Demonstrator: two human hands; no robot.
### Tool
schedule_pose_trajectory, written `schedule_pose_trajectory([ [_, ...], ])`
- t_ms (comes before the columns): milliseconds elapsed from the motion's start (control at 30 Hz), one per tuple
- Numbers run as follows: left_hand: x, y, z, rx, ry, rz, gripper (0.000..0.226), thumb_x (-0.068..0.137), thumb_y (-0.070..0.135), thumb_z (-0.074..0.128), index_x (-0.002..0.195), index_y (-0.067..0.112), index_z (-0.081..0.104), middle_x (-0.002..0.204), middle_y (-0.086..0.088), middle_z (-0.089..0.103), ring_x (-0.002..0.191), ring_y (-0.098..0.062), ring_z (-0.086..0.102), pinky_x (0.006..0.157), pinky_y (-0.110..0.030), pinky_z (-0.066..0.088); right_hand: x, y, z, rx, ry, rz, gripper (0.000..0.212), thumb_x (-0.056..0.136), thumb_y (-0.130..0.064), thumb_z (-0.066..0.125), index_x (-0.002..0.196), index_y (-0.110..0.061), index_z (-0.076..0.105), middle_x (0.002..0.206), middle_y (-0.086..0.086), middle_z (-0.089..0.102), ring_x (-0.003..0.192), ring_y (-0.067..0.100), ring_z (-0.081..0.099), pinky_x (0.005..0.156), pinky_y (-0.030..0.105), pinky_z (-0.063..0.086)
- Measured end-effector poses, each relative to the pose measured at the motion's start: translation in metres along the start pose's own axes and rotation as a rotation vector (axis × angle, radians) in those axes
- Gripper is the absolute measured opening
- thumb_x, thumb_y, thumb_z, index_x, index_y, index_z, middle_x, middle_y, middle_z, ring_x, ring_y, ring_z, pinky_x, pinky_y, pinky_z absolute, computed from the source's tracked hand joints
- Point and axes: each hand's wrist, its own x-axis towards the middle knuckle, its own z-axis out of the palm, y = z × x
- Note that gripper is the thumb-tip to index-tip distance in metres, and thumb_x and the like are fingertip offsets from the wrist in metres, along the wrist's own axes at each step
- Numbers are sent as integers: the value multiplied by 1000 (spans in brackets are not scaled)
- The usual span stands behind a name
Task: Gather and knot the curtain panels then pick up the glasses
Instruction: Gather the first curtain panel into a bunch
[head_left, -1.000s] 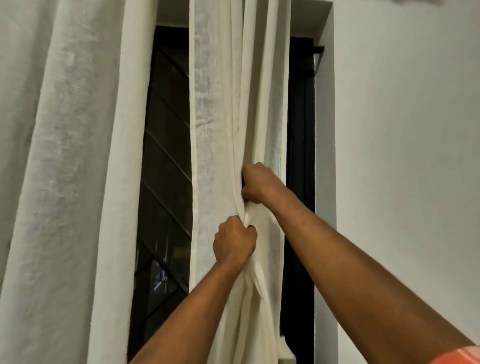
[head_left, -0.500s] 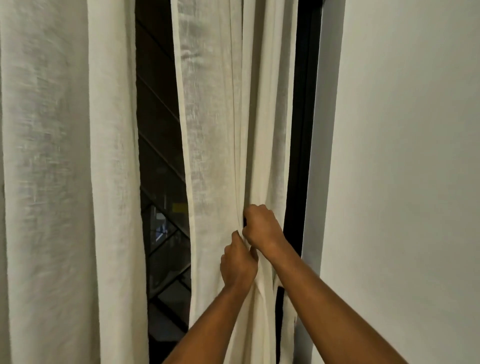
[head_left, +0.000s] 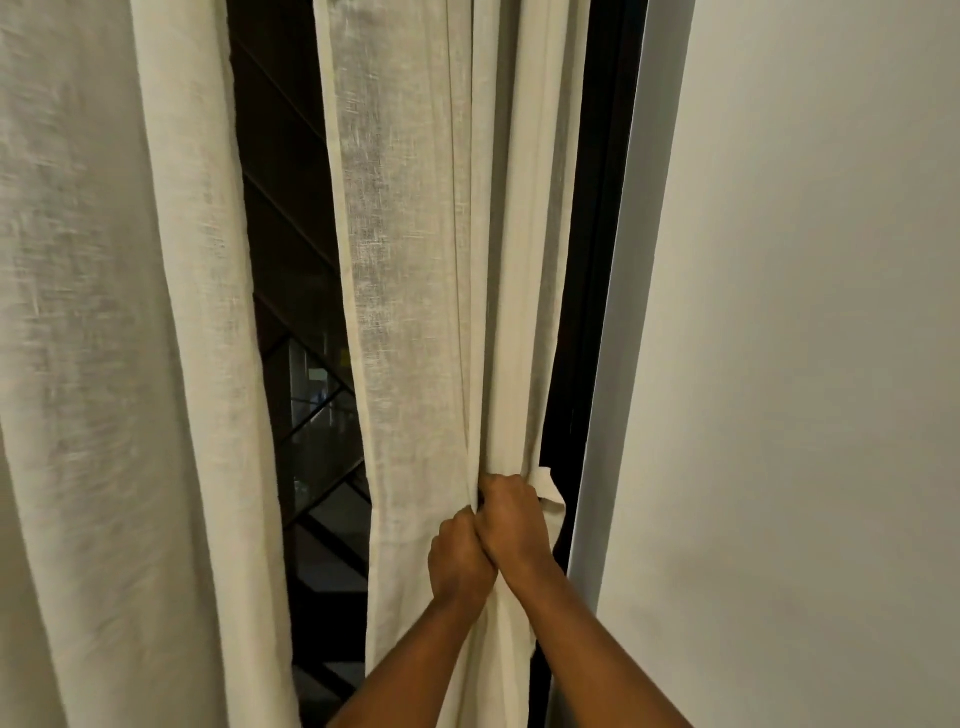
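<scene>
Cloth this thin looks light and limp, so the right curtain panel (head_left: 415, 260) should bunch easily but slip unless squeezed. It is best held at its gathered waist, where the left hand (head_left: 460, 564) and right hand (head_left: 511, 519) both clench it, fingers curled tight round the folds. It hangs off-white and loosely woven over the dark window (head_left: 291, 260), beside the wall (head_left: 805, 312). Possibly a knot is forming under the fists.

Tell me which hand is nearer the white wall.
Right. The right hand grips the curtain panel nearer the wall; the left hand grips it alongside, farther off.
</scene>
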Motion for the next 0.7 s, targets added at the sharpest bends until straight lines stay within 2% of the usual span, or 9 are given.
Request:
schedule_pose_trajectory([
  [100,0,2,-4,52,-14,2,21,97,27,45,106,10,54,113,-6,59,100,-19,59,82,-25,46,1,-2,-3,-9,4,-10,14,87,-12,52,84,-3,63,82,9,66,74,23,63,65,35,51],
  [300,-5,-2,-10,164,16,1,27,96,33,45,115,15,50,119,-3,57,107,-18,58,88,-27,44,1,-6,1,-48,30,-39,15,92,-15,50,86,-9,63,86,6,68,76,21,65,68,37,54],
  [400,-6,-3,-14,151,79,-8,26,94,35,47,113,16,50,115,1,58,103,-17,59,86,-28,48,2,-11,-1,-88,45,-62,16,90,-17,48,84,-11,62,84,5,68,75,23,65,67,38,54],
  [500,-6,0,-20,134,167,30,30,90,34,54,114,17,47,110,3,47,97,-16,56,76,-30,50,5,-17,-9,-147,53,-80,19,90,-24,50,87,-13,64,88,6,68,80,26,65,67,35,51],
  [600,-4,5,-27,71,228,49,48,85,34,59,125,16,37,121,1,43,105,-18,52,73,-31,48,10,-25,-24,-174,60,-112,21,90,-23,49,94,-13,66,93,6,68,84,27,65,71,36,53],
  [700,2,17,-34,-24,314,118,69,85,38,61,140,15,26,133,0,42,112,-18,50,81,-32,47,17,-40,-45,-140,88,-121,23,91,-29,48,96,-14,64,90,4,67,80,25,65,69,36,54],
])
